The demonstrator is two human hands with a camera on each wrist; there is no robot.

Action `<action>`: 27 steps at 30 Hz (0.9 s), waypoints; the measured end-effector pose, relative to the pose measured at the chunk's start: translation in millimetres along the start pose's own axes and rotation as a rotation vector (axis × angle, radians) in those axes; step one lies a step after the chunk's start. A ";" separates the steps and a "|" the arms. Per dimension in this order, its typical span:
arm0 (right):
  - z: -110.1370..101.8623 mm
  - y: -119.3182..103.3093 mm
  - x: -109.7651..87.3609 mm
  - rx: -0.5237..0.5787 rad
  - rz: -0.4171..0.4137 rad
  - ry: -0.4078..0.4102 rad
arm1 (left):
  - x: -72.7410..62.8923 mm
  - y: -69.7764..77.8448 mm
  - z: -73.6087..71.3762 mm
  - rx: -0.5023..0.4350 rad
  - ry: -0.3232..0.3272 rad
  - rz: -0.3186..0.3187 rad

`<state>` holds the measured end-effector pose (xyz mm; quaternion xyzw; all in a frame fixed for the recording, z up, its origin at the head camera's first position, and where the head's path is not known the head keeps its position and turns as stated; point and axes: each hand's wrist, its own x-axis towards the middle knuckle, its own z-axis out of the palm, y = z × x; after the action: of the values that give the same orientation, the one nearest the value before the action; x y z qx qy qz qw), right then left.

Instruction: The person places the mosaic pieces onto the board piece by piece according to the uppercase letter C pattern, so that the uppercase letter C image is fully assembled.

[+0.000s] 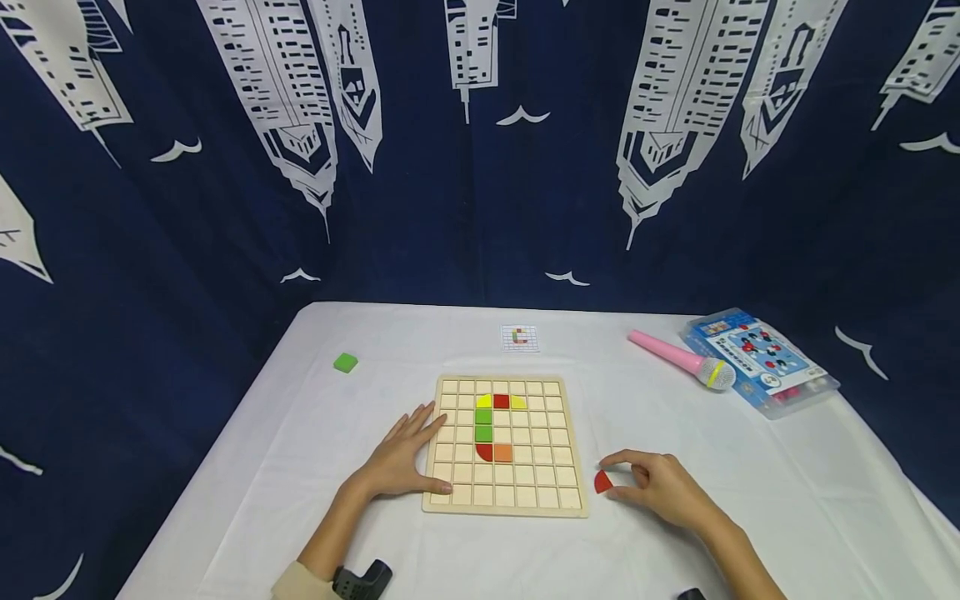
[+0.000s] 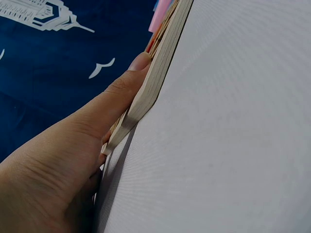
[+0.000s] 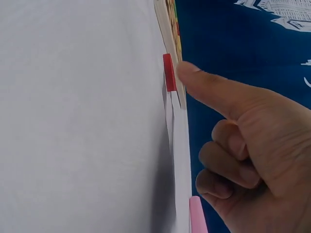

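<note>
My left hand (image 1: 401, 460) rests spread along the left side of a wooden grid board (image 1: 536, 477), fingers straight and thumb on its near left corner. In the left wrist view, the thumb lies over the board's edge (image 2: 160, 80). Yellow, red, green and orange tiles sit in the board, among them a green square (image 1: 483, 416) and an orange square (image 1: 502, 452). To the right of the board, my right hand (image 1: 663, 489) pinches a red quarter-circle tile (image 1: 602, 482) between thumb and index finger. The other fingers (image 3: 228, 162) are curled in the right wrist view.
A small pattern card (image 1: 520, 338) lies beyond the board. At the back left is a loose green tile (image 1: 346, 362). A pink toy microphone (image 1: 671, 352) lies at the back right, against a blue-labelled plastic case (image 1: 765, 358). White cloth (image 1: 300, 433) covers the table.
</note>
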<state>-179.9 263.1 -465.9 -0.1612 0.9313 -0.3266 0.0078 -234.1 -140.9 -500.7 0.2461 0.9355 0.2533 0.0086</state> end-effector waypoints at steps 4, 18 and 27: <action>2.5 3.2 2.2 -0.009 -0.048 -0.036 | 0.2 -0.5 0.3 0.008 -0.004 -0.001; 5.3 12.6 31.8 -0.166 0.014 0.210 | -0.6 -0.2 -0.8 0.003 -0.003 -0.006; -1.3 26.7 33.3 -0.118 0.102 0.135 | 0.1 0.3 -0.5 0.002 -0.002 -0.007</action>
<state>-219.5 273.3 -478.1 -0.0912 0.9543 -0.2804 -0.0480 -234.1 -140.9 -500.1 0.2430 0.9367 0.2520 0.0101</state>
